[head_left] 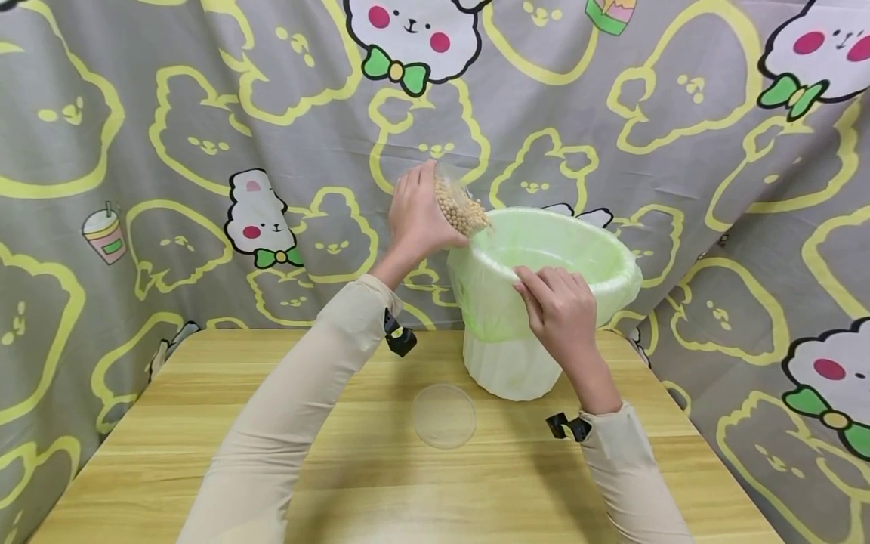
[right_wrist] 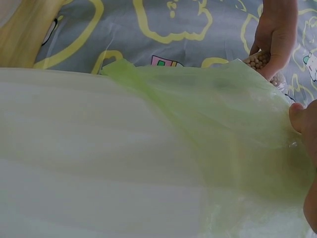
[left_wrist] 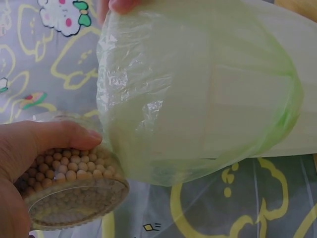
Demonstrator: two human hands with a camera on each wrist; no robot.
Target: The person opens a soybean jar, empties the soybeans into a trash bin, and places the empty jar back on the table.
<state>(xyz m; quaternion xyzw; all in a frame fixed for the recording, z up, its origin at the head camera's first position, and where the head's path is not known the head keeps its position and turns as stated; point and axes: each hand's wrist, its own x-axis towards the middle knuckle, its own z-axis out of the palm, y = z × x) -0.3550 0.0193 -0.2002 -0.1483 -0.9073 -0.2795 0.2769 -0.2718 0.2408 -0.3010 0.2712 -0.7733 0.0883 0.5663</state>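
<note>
My left hand (head_left: 419, 210) grips a clear jar (left_wrist: 79, 196) of small round beige beads (head_left: 459, 208) that look like soybeans. The jar is tilted, its mouth toward the left rim of a white trash bin (head_left: 513, 370). Beads are gathered at the mouth, close to the rim. A thin green trash bag (head_left: 499, 313) lines the bin and is folded down over its outside. My right hand (head_left: 563, 310) holds the near rim through the bag, fingers curled over the edge. The bin's floor is hidden from the head view.
A round clear lid (head_left: 445, 415) lies flat on the wooden table (head_left: 367, 468), in front of the bin. Behind the table hangs a grey patterned curtain (head_left: 326, 151), close to the bin's back. Black wrist mounts (head_left: 399, 335) sit on both sleeves.
</note>
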